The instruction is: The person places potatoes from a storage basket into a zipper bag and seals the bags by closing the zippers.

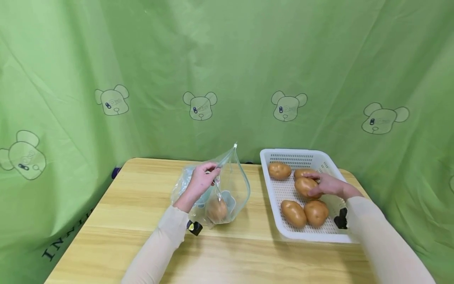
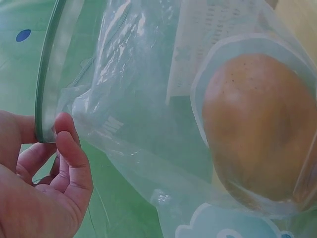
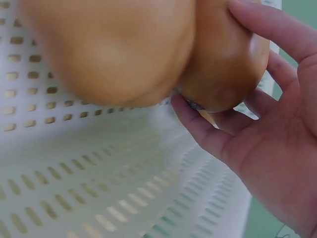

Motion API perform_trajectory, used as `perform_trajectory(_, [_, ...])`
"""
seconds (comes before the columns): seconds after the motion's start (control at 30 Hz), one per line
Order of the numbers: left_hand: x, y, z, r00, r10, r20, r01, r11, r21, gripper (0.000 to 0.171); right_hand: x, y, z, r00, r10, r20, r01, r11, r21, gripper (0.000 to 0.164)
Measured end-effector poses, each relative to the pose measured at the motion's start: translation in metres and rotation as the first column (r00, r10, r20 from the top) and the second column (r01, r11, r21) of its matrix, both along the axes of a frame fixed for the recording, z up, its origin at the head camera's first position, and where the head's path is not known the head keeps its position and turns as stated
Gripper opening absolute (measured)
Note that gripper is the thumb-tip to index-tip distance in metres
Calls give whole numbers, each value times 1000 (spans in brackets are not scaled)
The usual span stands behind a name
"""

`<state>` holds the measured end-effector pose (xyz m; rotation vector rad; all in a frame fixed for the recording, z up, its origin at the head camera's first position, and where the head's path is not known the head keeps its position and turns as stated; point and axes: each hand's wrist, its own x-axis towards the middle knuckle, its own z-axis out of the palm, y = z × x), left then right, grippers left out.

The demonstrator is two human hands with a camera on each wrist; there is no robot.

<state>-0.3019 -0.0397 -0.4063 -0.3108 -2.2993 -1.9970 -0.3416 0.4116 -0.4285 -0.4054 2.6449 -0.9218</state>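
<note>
My left hand (image 1: 212,172) pinches the zip rim of a clear plastic bag (image 1: 232,185) and holds its mouth up and open on the wooden table. One brown potato (image 1: 217,209) lies in the bottom of the bag. In the left wrist view my left hand (image 2: 55,133) grips the bag's rim (image 2: 45,94), with the bagged potato (image 2: 257,129) close on the right. My right hand (image 1: 315,185) curls over a potato (image 1: 304,185) in the white basket (image 1: 276,219). In the right wrist view my right hand (image 3: 208,55) wraps its fingers round that potato (image 3: 225,74), beside another potato (image 3: 109,49).
Several more potatoes lie in the basket, one at its back left (image 1: 279,170) and two near its front (image 1: 293,213). The basket's slotted floor (image 3: 99,173) shows below. Green cloth (image 1: 227,59) walls in the table (image 1: 142,221) at the back and on both sides.
</note>
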Motion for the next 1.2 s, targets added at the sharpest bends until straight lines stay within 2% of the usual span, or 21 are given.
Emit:
perform_trajectory(0.13, [3,-1,4,999,-25,20,25,999,24,21,0,-9,10,994,55,-90,-54,998,8,76])
perform_trajectory(0.27, [15,0,18,998,-54,42,52,997,51,21,4,-22,22,984,93,-154,-95,995,-4,73])
perform_trajectory(0.37, [24,1,27,998,-59,36,57,996,66,21,9,-34,34,982,94,-166,-100,995,-30,73])
perform_trajectory(0.5, [27,2,29,997,-57,45,53,996,77,20,16,-50,50,978,110,-175,-124,990,-72,76])
perform_trajectory(0.57, [26,3,29,997,-55,55,50,996,79,20,20,-59,58,974,122,-189,-139,987,-80,76])
perform_trajectory(0.8, [5,6,0,998,-35,52,30,995,100,18,36,-88,74,955,161,-248,-188,978,-90,69])
perform_trajectory(1.0, [6,8,0,998,-29,47,25,996,86,17,45,-112,80,961,184,-208,-225,954,-196,65])
perform_trajectory(1.2, [7,10,0,998,-28,48,23,996,87,16,48,-132,83,955,244,-170,-287,908,-305,62])
